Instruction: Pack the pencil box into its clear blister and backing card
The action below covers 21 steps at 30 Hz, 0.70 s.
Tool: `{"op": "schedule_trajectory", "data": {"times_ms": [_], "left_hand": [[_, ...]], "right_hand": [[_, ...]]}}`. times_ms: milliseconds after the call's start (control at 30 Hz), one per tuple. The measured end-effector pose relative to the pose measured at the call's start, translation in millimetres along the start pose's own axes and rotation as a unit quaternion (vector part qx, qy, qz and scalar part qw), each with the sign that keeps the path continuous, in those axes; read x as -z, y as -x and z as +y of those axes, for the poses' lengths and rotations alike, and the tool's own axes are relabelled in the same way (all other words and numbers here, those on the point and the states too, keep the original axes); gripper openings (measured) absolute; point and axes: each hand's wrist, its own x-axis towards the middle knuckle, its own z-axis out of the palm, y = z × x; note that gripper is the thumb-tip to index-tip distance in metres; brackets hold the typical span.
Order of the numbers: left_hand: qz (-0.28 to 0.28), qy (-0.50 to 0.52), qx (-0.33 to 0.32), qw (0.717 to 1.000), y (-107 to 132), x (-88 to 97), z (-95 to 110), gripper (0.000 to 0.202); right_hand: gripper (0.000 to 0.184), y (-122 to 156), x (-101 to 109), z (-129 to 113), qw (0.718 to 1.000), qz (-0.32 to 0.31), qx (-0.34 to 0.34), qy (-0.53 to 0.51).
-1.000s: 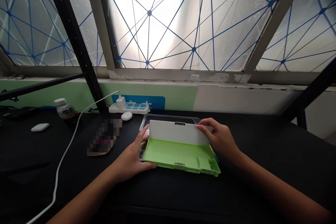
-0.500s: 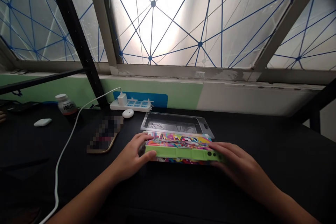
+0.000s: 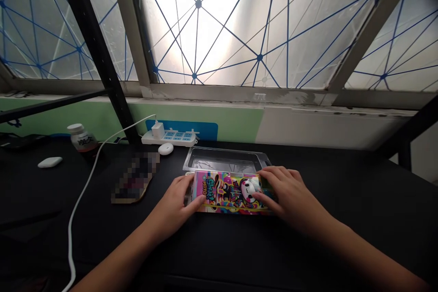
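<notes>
A flat pencil case (image 3: pixel 226 191) with a bright multicoloured cartoon lid lies closed on the black table (image 3: pixel 342 191). My left hand (image 3: pixel 176 203) grips its left end, thumb on the front edge. My right hand (image 3: pixel 289 196) rests on the lid's right part, fingers stretched over the picture and pressing down. Just behind the case lies a clear plastic packaging tray (image 3: pixel 226 159).
A white power strip (image 3: pixel 171 137) with a plugged charger sits at the back wall; its white cable (image 3: pixel 80 200) runs toward me on the left. A small white puck (image 3: pixel 166 148), a bottle (image 3: pixel 82 139), a white mouse (image 3: pixel 49 162) and a blurred flat item (image 3: pixel 132 178) lie left.
The green case stood open with its lid raised; the lid came down and it is now closed. My right hand moved from the lid's top edge onto the closed lid.
</notes>
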Motion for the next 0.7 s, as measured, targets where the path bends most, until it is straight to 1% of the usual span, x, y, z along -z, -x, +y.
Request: {"op": "schedule_trajectory", "data": {"times_ms": [100, 233, 333, 400, 533, 633, 700], "left_hand": [[-0.006, 0.003, 0.004, 1.000, -0.5, 0.8, -0.3, 0.053], [-0.004, 0.006, -0.012, 1.000, -0.7, 1.0, -0.4, 0.052], [-0.007, 0.012, -0.018, 1.000, -0.1, -0.5, -3.2, 0.053], [-0.004, 0.014, -0.011, 1.000, 0.6, -1.7, -6.1, 0.056], [-0.002, 0.048, 0.026, 0.999, 2.8, -2.3, -9.5, 0.073], [-0.028, 0.091, 0.040, 0.995, 3.4, -0.6, -7.9, 0.095], [-0.041, 0.111, 0.052, 0.992, 2.8, 1.1, -6.1, 0.108]], "right_hand": [[0.046, -9.4, -4.3, -14.8, 1.000, -0.028, -0.002, -0.006], [0.051, -22.8, -9.5, -31.7, 0.999, -0.030, 0.010, -0.009], [0.049, -32.1, -13.3, -40.7, 0.999, -0.045, 0.014, -0.014], [0.047, -37.0, -15.8, -43.8, 0.998, -0.056, 0.012, -0.029], [0.041, -42.7, -19.9, -42.6, 0.993, -0.078, 0.008, -0.087], [0.039, -44.7, -22.9, -39.2, 0.989, -0.094, -0.003, -0.113], [0.039, -45.3, -25.6, -37.9, 0.989, -0.093, -0.013, -0.118]]}}
